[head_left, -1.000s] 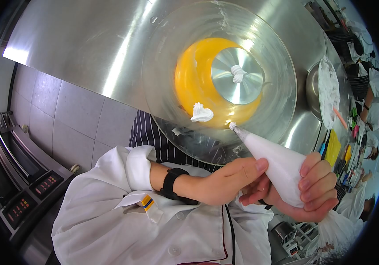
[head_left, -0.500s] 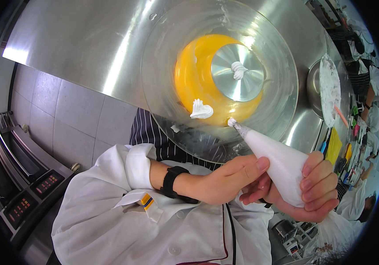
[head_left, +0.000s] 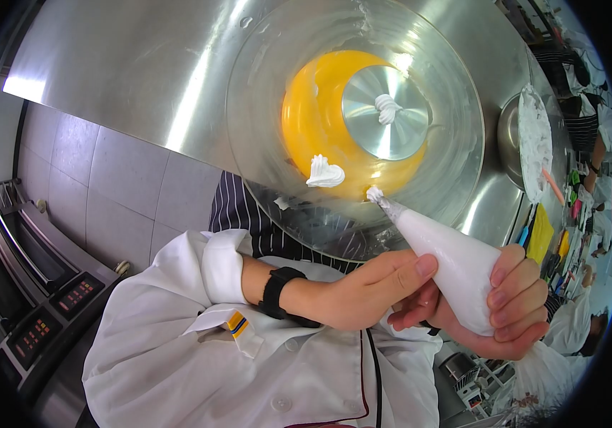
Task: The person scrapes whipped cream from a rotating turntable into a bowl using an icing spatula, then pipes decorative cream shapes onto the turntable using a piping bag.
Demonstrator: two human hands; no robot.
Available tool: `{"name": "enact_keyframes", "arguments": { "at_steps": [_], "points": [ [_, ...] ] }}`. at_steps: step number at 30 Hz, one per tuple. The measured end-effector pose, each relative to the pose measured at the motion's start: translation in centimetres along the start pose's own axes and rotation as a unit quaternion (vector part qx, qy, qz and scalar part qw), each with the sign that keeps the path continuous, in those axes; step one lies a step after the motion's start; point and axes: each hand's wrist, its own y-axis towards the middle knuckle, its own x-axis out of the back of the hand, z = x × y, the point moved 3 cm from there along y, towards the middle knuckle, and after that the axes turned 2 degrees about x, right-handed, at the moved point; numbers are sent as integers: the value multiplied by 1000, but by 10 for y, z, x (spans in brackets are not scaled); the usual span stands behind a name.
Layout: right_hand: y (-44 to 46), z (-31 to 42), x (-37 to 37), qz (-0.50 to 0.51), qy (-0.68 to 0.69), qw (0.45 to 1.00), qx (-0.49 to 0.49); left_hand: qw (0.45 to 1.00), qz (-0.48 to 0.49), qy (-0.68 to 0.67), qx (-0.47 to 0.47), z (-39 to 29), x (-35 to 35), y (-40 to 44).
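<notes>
The piping bag (head_left: pixel 445 257) and cream (head_left: pixel 325 173) are white, the turntable base (head_left: pixel 306 118) yellow-orange, the surface (head_left: pixel 131 68) silver-grey, the pinstripes white on dark cloth (head_left: pixel 231 214); a blurred far item (head_left: pixel 540 237) looks yellow.

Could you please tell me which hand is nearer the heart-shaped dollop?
Left: the left hand is below the heart-shaped dollop in the picture, slightly rightward; the right hand is farther, lower right.

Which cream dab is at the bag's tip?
The small dab; the heart-like dab to its left and the swirl on the silver disc sit clear of the bag.
</notes>
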Motion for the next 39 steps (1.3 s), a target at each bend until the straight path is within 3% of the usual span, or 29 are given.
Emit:
{"name": "enact_keyframes", "arguments": {
  "at_steps": [14, 22, 28, 39],
  "points": [
    [-2, 5, 2, 10, -2, 1000, -14, 1000, 9, 7, 10, 6, 1, -3],
    [0, 18, 0, 30, -15, 996, -79, 999, 35, 18, 32, 8, -2, -2],
    [0, 19, -2, 3, 22, 1000, -22, 997, 32, 52, 47, 6, -8, 1],
    [-2, 9, 3, 11, -27, 1000, -9, 999, 0, 29, 27, 2, -2, -2]
  ]
}}
